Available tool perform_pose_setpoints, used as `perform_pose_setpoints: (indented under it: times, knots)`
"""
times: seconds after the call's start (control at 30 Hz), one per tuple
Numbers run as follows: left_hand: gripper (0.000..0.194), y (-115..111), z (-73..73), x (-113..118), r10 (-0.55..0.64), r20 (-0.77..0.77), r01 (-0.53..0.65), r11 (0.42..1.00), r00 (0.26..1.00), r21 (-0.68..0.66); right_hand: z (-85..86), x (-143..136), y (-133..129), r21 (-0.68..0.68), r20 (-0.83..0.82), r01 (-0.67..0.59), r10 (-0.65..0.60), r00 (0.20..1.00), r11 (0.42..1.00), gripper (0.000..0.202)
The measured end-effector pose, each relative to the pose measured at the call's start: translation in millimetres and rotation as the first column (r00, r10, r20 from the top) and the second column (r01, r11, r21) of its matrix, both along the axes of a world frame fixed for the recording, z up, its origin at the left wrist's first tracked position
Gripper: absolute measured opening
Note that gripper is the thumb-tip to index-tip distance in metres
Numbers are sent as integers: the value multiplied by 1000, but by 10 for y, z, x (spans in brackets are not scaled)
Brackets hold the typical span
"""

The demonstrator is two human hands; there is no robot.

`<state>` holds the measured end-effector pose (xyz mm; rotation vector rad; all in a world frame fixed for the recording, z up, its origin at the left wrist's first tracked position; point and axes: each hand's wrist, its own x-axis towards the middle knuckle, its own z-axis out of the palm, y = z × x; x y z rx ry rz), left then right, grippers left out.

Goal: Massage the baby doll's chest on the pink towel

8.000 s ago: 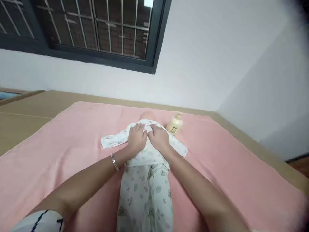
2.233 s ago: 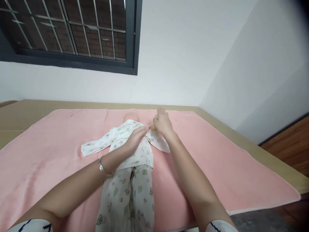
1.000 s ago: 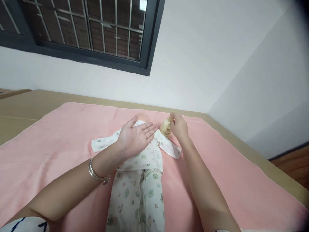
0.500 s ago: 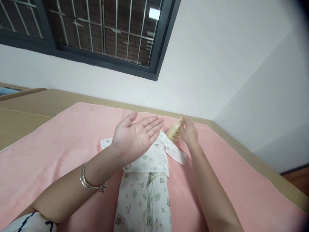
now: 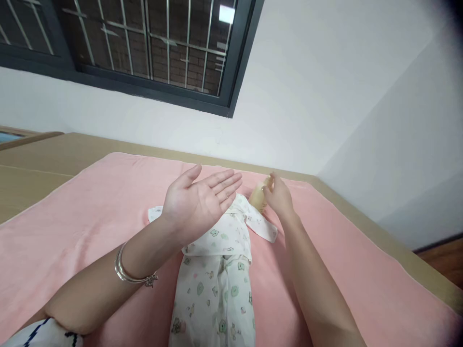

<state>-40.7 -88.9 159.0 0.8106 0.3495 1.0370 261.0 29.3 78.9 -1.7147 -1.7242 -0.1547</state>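
My left hand (image 5: 198,205) is held palm up with its fingers stretched out and nothing on it, above the top of the small white printed clothes (image 5: 220,236). A silver bangle circles that wrist. My right hand (image 5: 280,195) is at the upper part of a pale yellow pump bottle (image 5: 257,197), its fingers curled round the pump end. The bottle leans beside the right sleeve of the clothes. Part of its neck and pump is hidden by my fingers.
A pink blanket (image 5: 108,193) lies under everything, on a tan surface (image 5: 90,144) with a raised edge. Behind it stand a white wall (image 5: 289,96) and a dark-framed window (image 5: 152,91) with metal bars.
My right hand has closed in on the bottle's pump end, its thumb now against the bottle. My left hand keeps its palm-up pose; the whole view has shifted slightly.
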Motion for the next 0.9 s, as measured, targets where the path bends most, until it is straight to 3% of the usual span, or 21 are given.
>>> perform_pose_setpoints:
  times: [0.23,0.6,0.77,0.9]
  knots:
    - [75,-39,-11,1,-68,198,96,987,978,-133,-4,-97,4,72,110,1,-9,994,997,52]
    - [71,-43,-47,4,-75,232,105,987,970,-119,5,-44,-14,172,76,183,-199,977,968,27]
    - [71,-29,-53,22,-39,212,71,987,976,-145,13,-84,-37,125,68,360,-370,927,925,28]
    - [71,-21,-62,44,-24,205,58,985,978,-162,-27,-153,-45,119,107,393,-406,908,912,32]
